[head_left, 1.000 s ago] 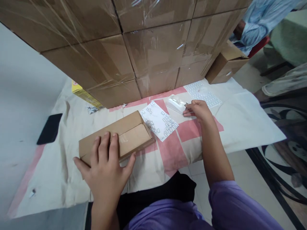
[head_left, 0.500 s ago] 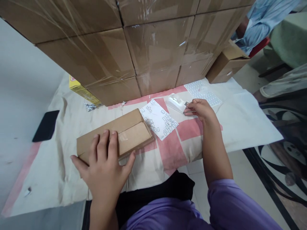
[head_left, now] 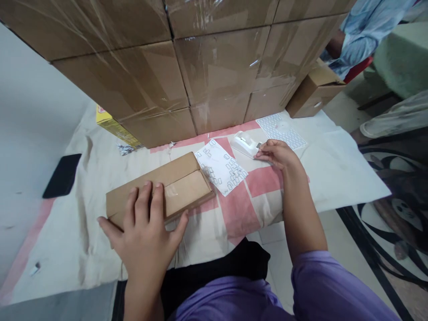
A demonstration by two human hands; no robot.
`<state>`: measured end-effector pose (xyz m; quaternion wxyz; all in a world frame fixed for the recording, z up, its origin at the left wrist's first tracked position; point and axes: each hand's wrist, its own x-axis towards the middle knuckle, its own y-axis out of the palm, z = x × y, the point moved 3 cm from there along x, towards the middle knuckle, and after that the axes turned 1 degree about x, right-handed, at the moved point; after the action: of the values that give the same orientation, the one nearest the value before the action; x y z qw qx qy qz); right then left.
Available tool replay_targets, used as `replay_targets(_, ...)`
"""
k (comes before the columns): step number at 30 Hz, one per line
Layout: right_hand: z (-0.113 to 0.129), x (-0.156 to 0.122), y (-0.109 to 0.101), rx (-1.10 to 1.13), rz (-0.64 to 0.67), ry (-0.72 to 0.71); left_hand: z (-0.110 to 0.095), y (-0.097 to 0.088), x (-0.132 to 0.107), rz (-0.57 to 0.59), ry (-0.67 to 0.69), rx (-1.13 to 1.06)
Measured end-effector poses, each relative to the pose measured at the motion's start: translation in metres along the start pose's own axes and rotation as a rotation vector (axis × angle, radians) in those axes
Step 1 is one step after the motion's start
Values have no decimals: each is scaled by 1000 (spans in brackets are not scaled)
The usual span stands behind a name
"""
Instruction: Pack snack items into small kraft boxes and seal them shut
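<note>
Left hand (head_left: pixel 145 236) spread on a brown box (head_left: pixel 175 180); right hand (head_left: pixel 279 154) at a white tape dispenser (head_left: pixel 245 145).
Entries by size, dial set at the middle of the view: carton stack (head_left: pixel 219 73), plastic-wrapped, 12 o'clock; brown box, 8 o'clock, the left hand resting on it with fingers splayed, gripping nothing; printed sheet (head_left: pixel 220 167), near the dial's centre, beside the box's far end, contact unclear; tape dispenser, 2 o'clock, right fingertips drawn up to its near end. What, if anything, they grasp, I cannot tell. Change over the past second: almost none. Both hands keep their posts; box apparently steadied, work apparently centred on the dispenser.
</note>
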<state>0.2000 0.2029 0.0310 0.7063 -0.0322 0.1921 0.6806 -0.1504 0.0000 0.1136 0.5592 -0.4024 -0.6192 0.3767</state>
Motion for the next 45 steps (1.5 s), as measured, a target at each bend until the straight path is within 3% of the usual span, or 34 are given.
replay_targets(21,-10,2,2,39,56,-104,-1,-2,1,3,30,12)
replay_targets(29,-20,9,-3,-20,-10,-122,-3,-1,3,-25,23,27)
replay_targets(33,-14,3,-3,-5,64,-105,-5,0,2,-24,23,39)
replay_targets(36,-4,-9,7,18,191,-170,-4,1,2,-24,25,63)
replay_targets(42,7,-38,44,19,486,-401,19,11,26,-33,118,34)
replay_targets(45,10,-52,63,-111,528,-581,39,18,49,-24,161,3)
